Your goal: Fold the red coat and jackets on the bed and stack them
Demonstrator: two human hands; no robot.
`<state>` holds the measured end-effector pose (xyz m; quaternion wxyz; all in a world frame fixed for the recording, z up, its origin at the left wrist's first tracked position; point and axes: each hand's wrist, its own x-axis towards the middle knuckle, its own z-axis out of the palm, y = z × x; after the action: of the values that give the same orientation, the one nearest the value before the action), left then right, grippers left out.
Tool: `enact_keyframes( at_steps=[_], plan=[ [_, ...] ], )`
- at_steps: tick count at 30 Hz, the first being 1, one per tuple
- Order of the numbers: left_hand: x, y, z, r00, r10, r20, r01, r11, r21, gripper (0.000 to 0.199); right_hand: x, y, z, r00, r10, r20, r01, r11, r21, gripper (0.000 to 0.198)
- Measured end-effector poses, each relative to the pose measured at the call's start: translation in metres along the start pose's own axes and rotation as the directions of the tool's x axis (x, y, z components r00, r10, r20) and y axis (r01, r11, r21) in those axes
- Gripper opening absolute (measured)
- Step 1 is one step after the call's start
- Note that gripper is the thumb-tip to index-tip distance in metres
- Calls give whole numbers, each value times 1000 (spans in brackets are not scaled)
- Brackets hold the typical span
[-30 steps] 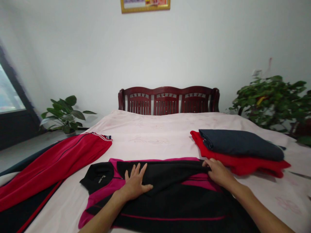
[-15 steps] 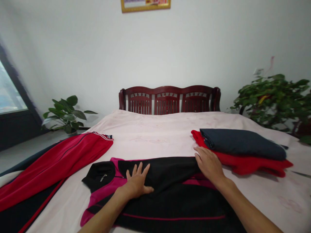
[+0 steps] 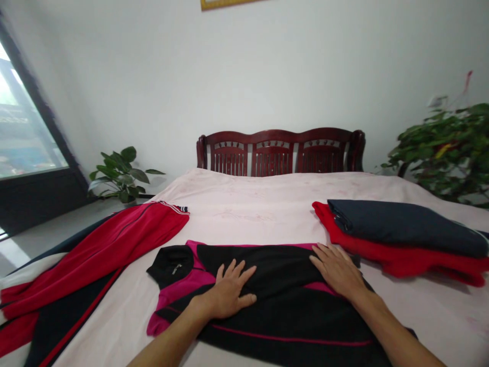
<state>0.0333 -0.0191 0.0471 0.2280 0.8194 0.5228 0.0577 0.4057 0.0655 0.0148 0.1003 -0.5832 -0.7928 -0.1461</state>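
A black jacket with magenta panels (image 3: 282, 275) lies spread on the bed in front of me, its collar toward the left. My left hand (image 3: 231, 290) rests on it near the collar, fingers spread and palm down. Farther right, my right hand (image 3: 338, 267) presses flat on the far edge of the jacket, fingers stretched out. Neither hand grips the cloth. Just beyond my right hand is a folded stack: a dark navy garment (image 3: 405, 227) on top of a red garment (image 3: 382, 260).
Red and navy clothing (image 3: 126, 239) hangs over the bed's left side. A pale pink sheet (image 3: 244, 209) covers the bed, which ends at a dark wooden headboard (image 3: 273, 153). Potted plants stand at the left (image 3: 124, 176) and right (image 3: 451, 153).
The view has swung slightly left, so things sit farther right in the picture. My right hand has slid a little along the jacket, and its sleeve lies flatter under my hands.
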Motion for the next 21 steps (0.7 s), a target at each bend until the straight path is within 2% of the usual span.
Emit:
enact_keyframes(
  at_steps=[1,3,5,7,9,13,17,19,21],
  plan=[
    [-1,-6,-4,1000,-7,-29,6,1000,-17,67,0,1,-1,999,52,-7,-52,998,-18,45],
    [-1,-23,-10,980,-95,-174,99,995,18,55,-1,2,-3,988,152,-7,-152,987,-49,49],
    [2,-41,-15,901,-243,-360,294,951,93,50,-2,2,-1,980,199,10,-198,978,-67,52],
    [7,-59,-16,827,-351,-440,444,887,128,52,-2,2,3,978,207,11,-206,975,-85,54],
    [14,-72,-15,819,-392,-419,482,866,132,55,-1,1,6,978,211,5,-209,973,-100,55],
    [28,-86,-16,855,-379,-354,450,881,145,58,-2,0,9,977,213,-22,-214,971,-105,54],
    [30,-94,-28,887,-354,-297,420,886,196,56,-3,1,11,978,201,-46,-205,975,-87,53],
    [26,-102,-33,874,-361,-325,443,868,226,56,-3,1,12,977,212,-35,-214,974,-73,53],
    [21,-111,-34,840,-387,-380,501,822,270,58,-2,2,14,974,225,-26,-226,972,-58,53]
  ],
)
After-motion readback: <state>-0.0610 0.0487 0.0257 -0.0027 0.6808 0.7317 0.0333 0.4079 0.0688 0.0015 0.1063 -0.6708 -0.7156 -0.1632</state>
